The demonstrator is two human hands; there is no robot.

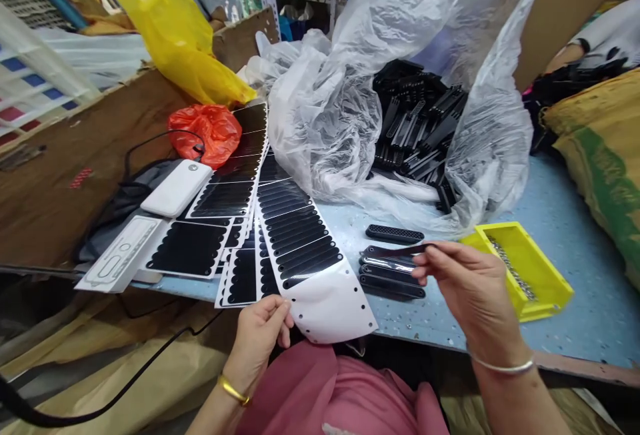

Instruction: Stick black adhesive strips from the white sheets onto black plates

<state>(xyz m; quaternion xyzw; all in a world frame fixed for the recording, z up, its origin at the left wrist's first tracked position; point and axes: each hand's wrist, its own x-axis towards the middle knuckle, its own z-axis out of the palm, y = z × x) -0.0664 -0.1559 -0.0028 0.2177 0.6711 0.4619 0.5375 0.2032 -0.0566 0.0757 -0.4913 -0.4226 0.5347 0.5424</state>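
My left hand (260, 338) pinches the near edge of a white backing sheet (327, 305) that carries rows of black oval stickers (300, 241). My right hand (467, 285) is closed in a pinch on a thin black sticker strip (400, 250), held just above a small stack of black slotted plastic pieces (390, 275) on the blue table (575, 221). One more black slotted piece (394, 233) lies alone just behind the stack.
More sticker sheets (225, 198) fan out to the left beside a white power bank (176, 188). A big clear plastic bag (325, 115) holds several black parts (420, 128). A yellow tray (530, 275) sits at right, a red bag (207, 131) behind.
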